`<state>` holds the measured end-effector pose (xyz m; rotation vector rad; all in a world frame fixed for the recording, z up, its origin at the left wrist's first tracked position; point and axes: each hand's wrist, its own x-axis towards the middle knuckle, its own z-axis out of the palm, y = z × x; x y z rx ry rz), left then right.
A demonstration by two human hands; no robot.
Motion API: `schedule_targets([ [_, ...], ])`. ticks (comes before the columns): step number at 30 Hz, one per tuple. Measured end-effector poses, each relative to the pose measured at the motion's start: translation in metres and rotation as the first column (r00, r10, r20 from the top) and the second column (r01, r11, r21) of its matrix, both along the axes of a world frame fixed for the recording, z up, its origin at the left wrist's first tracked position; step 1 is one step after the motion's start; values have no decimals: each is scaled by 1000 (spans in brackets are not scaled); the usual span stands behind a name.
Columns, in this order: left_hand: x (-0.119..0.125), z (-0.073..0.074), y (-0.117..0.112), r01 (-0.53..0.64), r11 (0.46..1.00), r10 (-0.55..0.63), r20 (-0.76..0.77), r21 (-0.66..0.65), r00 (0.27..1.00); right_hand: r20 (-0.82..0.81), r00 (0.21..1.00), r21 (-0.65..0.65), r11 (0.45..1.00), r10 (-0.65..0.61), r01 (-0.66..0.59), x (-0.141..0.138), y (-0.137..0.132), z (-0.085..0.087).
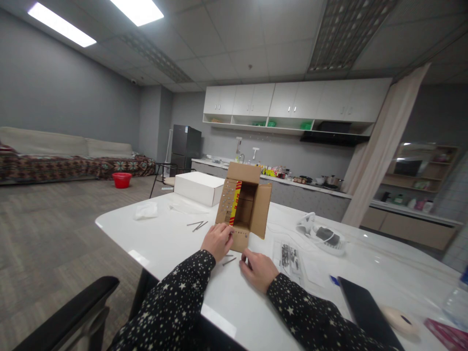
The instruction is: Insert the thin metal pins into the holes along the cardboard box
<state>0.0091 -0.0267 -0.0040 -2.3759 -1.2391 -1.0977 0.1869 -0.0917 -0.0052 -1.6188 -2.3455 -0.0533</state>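
A small brown cardboard box (pixel 245 202) with its flaps open and a red and yellow tape strip lies on the white table (pixel 171 234), its opening turned toward me. My left hand (pixel 218 240) rests against the box's near left flap, fingers curled on its edge. My right hand (pixel 258 269) lies just below the box, fingers bent in a pinch at the near flap; what they hold, if anything, is too small to make out. Loose nails (pixel 229 261) lie on the table between my hands. Both sleeves are black with white stars.
A white closed box (pixel 198 187) stands behind the cardboard one. More nails (pixel 198 225), a crumpled tissue (pixel 145 210), a clear bag of screws (pixel 290 257), a white device with cable (pixel 321 235), a dark tablet (pixel 367 314) and a black chair arm (pixel 69 312) surround me.
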Motion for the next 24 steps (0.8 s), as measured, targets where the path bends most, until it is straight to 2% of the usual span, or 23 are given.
schedule_targets([
  [24, -1, 1, 1, -26, 1000, 27, 54, -14, 998, -4, 1000, 8, 1000, 7, -7, 1, 1, -1],
])
